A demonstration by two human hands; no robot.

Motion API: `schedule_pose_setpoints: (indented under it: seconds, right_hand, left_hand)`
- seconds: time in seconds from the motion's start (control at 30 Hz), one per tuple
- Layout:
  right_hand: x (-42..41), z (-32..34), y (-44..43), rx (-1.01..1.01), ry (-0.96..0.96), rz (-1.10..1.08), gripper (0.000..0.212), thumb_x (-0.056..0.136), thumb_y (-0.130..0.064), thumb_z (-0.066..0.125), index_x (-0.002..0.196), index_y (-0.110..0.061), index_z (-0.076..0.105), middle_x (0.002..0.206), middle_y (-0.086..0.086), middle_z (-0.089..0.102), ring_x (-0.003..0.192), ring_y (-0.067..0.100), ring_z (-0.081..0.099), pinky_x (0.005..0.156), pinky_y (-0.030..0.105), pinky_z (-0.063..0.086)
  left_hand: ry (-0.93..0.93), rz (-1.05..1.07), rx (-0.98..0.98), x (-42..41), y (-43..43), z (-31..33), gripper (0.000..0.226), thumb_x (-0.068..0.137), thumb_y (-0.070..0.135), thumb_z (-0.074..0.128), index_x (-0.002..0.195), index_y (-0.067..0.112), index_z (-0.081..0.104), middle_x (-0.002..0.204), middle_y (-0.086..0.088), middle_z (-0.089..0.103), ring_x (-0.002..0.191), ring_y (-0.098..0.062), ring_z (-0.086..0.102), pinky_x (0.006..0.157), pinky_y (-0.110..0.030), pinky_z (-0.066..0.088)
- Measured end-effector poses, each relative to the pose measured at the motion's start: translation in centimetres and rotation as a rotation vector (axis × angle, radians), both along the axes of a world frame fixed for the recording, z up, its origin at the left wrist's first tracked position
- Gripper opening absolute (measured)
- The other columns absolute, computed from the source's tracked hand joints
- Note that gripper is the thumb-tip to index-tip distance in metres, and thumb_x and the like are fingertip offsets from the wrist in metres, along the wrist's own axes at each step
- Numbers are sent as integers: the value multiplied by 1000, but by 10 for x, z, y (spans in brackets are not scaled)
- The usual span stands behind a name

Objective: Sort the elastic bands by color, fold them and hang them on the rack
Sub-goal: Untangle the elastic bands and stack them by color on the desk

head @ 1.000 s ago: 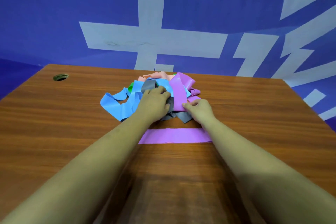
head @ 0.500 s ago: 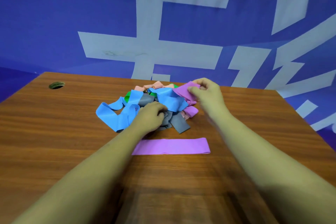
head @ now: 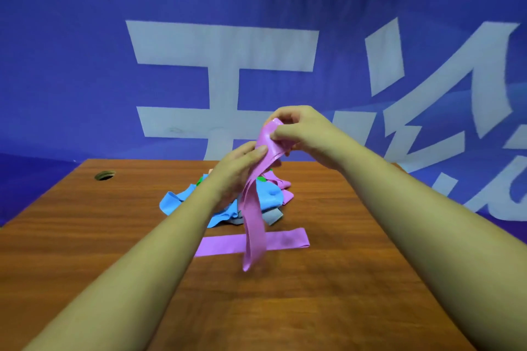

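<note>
A purple elastic band point(head: 253, 216) hangs in the air above the table, its lower end dangling near the table top. My right hand point(head: 299, 131) pinches its top end. My left hand point(head: 236, 171) touches the band just below, fingers against its side. Under the hands lies a tangled pile of bands point(head: 228, 205), mostly blue, with grey, purple and a bit of green showing. A second purple band point(head: 285, 241) lies flat and straight on the table in front of the pile. No rack is in view.
The wooden table point(head: 85, 251) has a round cable hole point(head: 105, 175) at its far left. A blue wall with large white characters point(head: 222, 71) stands right behind the table's far edge.
My right hand has pulled a purple band up out of the pile and raised it. My left hand left the pile and rose to meet the band. The camera tilted upward.
</note>
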State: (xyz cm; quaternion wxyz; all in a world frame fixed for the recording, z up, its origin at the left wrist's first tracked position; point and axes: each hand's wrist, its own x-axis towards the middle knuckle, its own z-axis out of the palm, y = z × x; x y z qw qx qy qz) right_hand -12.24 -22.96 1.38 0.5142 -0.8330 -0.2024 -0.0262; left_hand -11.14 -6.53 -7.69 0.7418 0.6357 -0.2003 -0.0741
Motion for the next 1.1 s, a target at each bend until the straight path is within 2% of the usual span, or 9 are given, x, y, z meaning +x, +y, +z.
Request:
schedule_pose_setpoints:
  seconds: [0.13, 0.2, 0.37, 0.47, 0.53, 0.7, 0.8, 0.9, 1.1]
  right_hand:
    - [-16, 10, -3, -61, -12, 7, 30, 82, 1, 58, 108, -10, 68, 74, 5, 65, 66, 17, 58, 62, 32, 52]
    - [-20, 10, -4, -25, 23, -11, 30, 82, 1, 62, 110, -10, 66, 78, 7, 65, 68, 18, 59, 63, 35, 52]
    - [-21, 8, -4, 94, 53, -165, 25, 82, 0, 62, 104, -11, 69, 84, 7, 66, 65, 16, 59, 63, 35, 54]
    - [-18, 4, -6, 120, 60, -234, 29, 82, 0, 61, 107, -13, 68, 81, 8, 63, 67, 18, 58, 62, 33, 54]
    - [-16, -1, -8, 139, 48, -282, 32, 82, 0, 59, 108, -16, 67, 83, 8, 62, 68, 19, 57, 60, 31, 55]
    - [-7, -17, -15, 151, 76, -331, 37, 79, -2, 61, 110, -21, 64, 90, 11, 64, 75, 21, 62, 61, 31, 55]
    - [-4, -27, -20, 190, 69, -375, 33, 80, -2, 62, 108, -18, 66, 90, 8, 64, 72, 19, 60, 62, 33, 55]
    - [-3, -36, -30, 244, 91, -473, 26, 80, -4, 64, 104, -15, 66, 91, 5, 65, 71, 17, 60, 57, 27, 50]
    - [-3, -75, -50, 266, 256, -533, 9, 80, -4, 70, 80, -13, 66, 79, 8, 65, 67, 19, 58, 55, 27, 44]
  left_hand:
    - [23, -83, -51, -31, 4, 4, 27, 87, 18, 62, 106, 0, 55, 80, -9, 70, 73, -20, 71, 65, -25, 55]
    - [48, -125, -15, -40, 11, -1, 32, 85, 17, 61, 113, 2, 56, 77, -7, 70, 68, -18, 70, 59, -25, 55]
    - [206, -224, 159, -49, 31, -30, 27, 82, 21, 66, 107, 10, 64, 84, 1, 69, 76, -12, 65, 74, -24, 52]
    - [252, -192, 190, -52, 44, -49, 48, 71, 34, 82, 106, 5, 67, 93, -7, 67, 89, -21, 65, 88, -34, 51]
    - [253, -178, 263, -55, 53, -59, 45, 66, 39, 84, 97, 9, 70, 92, -7, 69, 91, -24, 67, 95, -37, 49]
    - [393, -105, 241, -61, 78, -81, 77, 46, 42, 94, 110, 8, 67, 104, -17, 71, 86, -20, 68, 76, -29, 55]
    - [450, -83, 188, -64, 90, -89, 51, 65, 14, 84, 111, 4, 65, 99, -20, 69, 81, -25, 68, 71, -30, 58]
    - [507, 32, 177, -64, 104, -101, 22, 81, -2, 68, 102, 3, 64, 85, -17, 67, 67, -18, 66, 55, -22, 55]
    - [528, 389, -92, -53, 122, -122, 20, 87, -4, 61, 105, 6, 60, 68, -9, 54, 52, -10, 47, 48, -19, 47]
